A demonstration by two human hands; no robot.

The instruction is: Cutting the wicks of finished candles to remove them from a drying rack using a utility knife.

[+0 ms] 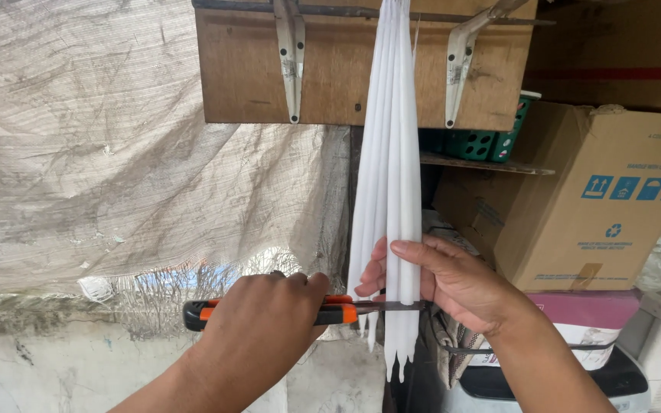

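A bundle of several long white taper candles [392, 153] hangs straight down from a rod at the top of a wooden board [338, 69]. My right hand [445, 279] wraps around the lower part of the bundle, fingers across the front. My left hand [265, 321] grips the orange-and-black handle of a knife [338, 311]. Its blade lies level against the candles just below my right hand. The candles' pointed tips hang below the blade.
Two metal brackets [292, 53] hold the board. A woven tarp [116, 168] covers the wall at left. At right stand a large cardboard box [598, 199], a green crate [491, 141] on a shelf, and a pink-and-white box [590, 317].
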